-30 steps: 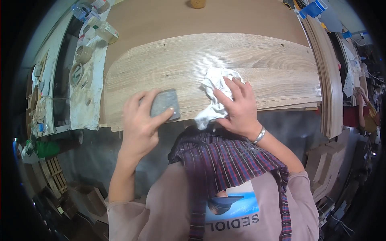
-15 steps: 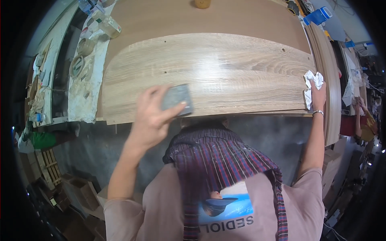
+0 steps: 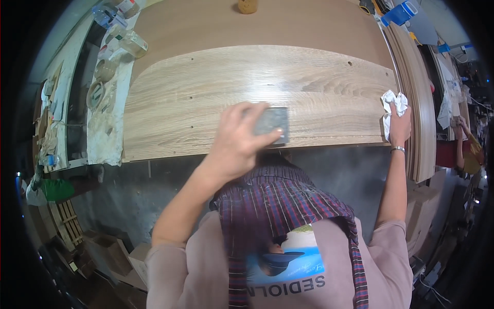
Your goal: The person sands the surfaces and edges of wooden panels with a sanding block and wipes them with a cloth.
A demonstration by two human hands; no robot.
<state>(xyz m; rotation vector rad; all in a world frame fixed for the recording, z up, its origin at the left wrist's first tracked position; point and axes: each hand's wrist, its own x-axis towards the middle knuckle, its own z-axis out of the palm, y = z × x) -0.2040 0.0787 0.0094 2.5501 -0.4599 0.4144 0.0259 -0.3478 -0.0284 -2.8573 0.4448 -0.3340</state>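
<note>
A pale wood-grain board (image 3: pixel 164 116) with a curved far edge and a few small holes lies flat before me. My left hand (image 3: pixel 234 136), somewhat blurred, grips a flat grey rectangular block (image 3: pixel 272 118) against the board near its front edge, thumb on top. At the board's right end my right hand (image 3: pixel 400 126) is closed on a crumpled white cloth or paper (image 3: pixel 394 100), resting on the edge there. The face of the block that meets the wood is hidden.
Upright wood-grain panels (image 3: pixel 414 103) stand along the right side. A stained strip on the left carries a bottle (image 3: pixel 135 44), a round bowl (image 3: pixel 95 94) and other containers. Brown sheeting (image 3: pixel 195 26) lies behind the board, with a yellowish jar (image 3: pixel 247 5). Another person (image 3: pixel 465 149) is at far right.
My left hand and the grey block have moved right along the board's front part. My right hand stays at the right end with the white cloth or paper.
</note>
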